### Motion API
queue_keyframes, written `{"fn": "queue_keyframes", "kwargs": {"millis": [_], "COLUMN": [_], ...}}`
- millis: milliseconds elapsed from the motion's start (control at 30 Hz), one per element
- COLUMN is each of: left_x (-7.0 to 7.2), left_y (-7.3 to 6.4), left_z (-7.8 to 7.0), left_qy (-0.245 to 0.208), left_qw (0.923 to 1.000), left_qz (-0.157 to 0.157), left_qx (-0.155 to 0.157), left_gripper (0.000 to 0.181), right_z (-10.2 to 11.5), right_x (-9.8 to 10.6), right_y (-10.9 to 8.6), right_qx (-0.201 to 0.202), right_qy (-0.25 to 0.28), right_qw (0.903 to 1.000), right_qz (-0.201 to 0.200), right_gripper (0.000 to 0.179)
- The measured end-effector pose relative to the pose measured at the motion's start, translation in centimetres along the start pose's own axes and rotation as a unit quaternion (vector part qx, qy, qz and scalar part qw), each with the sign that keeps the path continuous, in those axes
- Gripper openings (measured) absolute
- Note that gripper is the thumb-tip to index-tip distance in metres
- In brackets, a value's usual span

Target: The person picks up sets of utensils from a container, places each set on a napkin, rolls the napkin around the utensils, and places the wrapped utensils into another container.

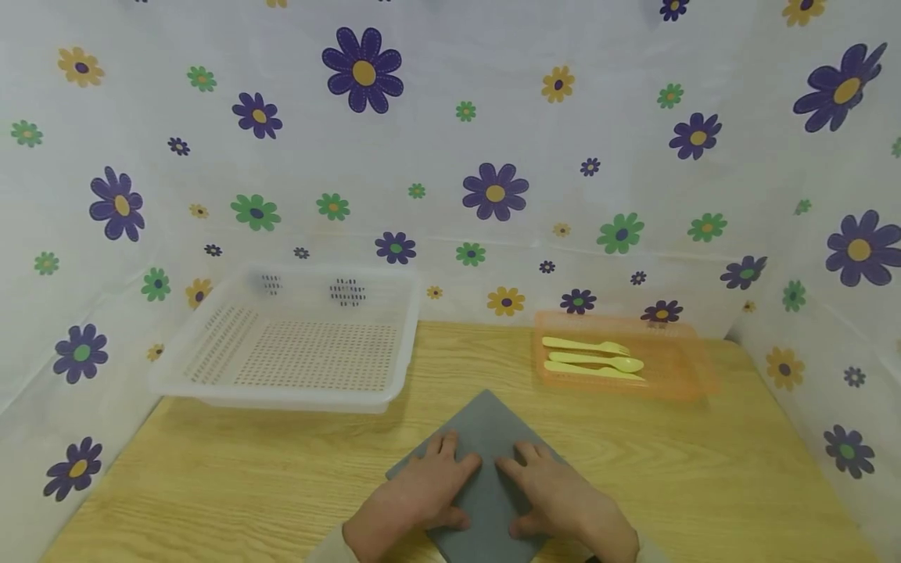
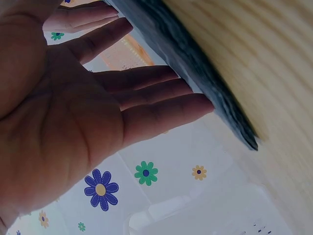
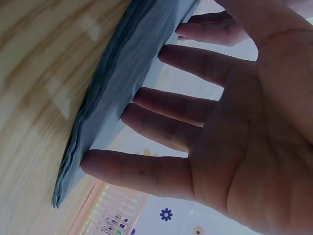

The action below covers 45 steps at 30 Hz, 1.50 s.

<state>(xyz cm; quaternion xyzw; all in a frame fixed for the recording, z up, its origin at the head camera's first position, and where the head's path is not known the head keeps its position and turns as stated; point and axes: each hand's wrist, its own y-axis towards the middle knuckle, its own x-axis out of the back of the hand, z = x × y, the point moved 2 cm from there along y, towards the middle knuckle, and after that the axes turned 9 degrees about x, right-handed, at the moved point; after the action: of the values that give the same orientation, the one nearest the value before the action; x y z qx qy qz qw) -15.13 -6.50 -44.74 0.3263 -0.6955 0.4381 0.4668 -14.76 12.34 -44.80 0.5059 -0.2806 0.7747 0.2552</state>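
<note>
A folded grey cloth napkin (image 1: 487, 434) lies on the wooden table with one corner pointing away from me. My left hand (image 1: 428, 483) rests its fingertips on the napkin's left half, fingers spread. On the right half, my right hand (image 1: 559, 494) touches it the same way. Several stacked layers show along the napkin's edge (image 2: 195, 63) in the left wrist view. From the right wrist, straight fingers (image 3: 142, 171) press down on the cloth's top (image 3: 129, 63), with the palm raised above it.
At the back left stands a white perforated plastic basket (image 1: 317, 397). An orange translucent tray (image 1: 676, 371) at the back right holds a yellow fork (image 1: 580, 345), spoon (image 1: 598, 360) and knife (image 1: 591, 371). A flower-patterned sheet (image 1: 422, 141) encloses the table's back and sides.
</note>
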Motion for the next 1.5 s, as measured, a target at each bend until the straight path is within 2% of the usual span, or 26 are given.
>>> {"fn": "queue_keyframes", "kwargs": {"millis": [233, 667, 1100, 1300, 1500], "left_x": [0.0, -0.2, -0.1, 0.0, 0.0], "left_y": [0.3, 0.0, 0.1, -0.1, -0.3], "left_z": [0.0, -0.1, -0.2, -0.2, -0.2], "left_qy": [-0.005, 0.011, 0.016, 0.018, 0.029], "left_qw": [1.0, 0.9999, 0.9998, 0.9998, 0.9994], "left_qz": [0.007, 0.0, -0.006, -0.01, -0.015], "left_qx": [0.001, 0.001, 0.005, 0.006, 0.004], "left_gripper": [0.069, 0.068, 0.07, 0.07, 0.068], "right_z": [0.1, 0.5, 0.2, -0.2, -0.5], "right_x": [0.0, -0.2, 0.1, 0.2, 0.5], "right_y": [-0.1, 0.1, -0.2, -0.1, 0.1], "right_qx": [-0.003, -0.024, -0.012, -0.012, 0.014], "right_qy": [0.005, 0.008, 0.027, 0.025, 0.0], "right_qw": [0.9999, 0.9991, 0.9993, 0.9994, 0.9998], "right_qz": [0.015, 0.035, 0.021, 0.021, -0.013], "right_gripper": [0.088, 0.091, 0.088, 0.079, 0.064]}}
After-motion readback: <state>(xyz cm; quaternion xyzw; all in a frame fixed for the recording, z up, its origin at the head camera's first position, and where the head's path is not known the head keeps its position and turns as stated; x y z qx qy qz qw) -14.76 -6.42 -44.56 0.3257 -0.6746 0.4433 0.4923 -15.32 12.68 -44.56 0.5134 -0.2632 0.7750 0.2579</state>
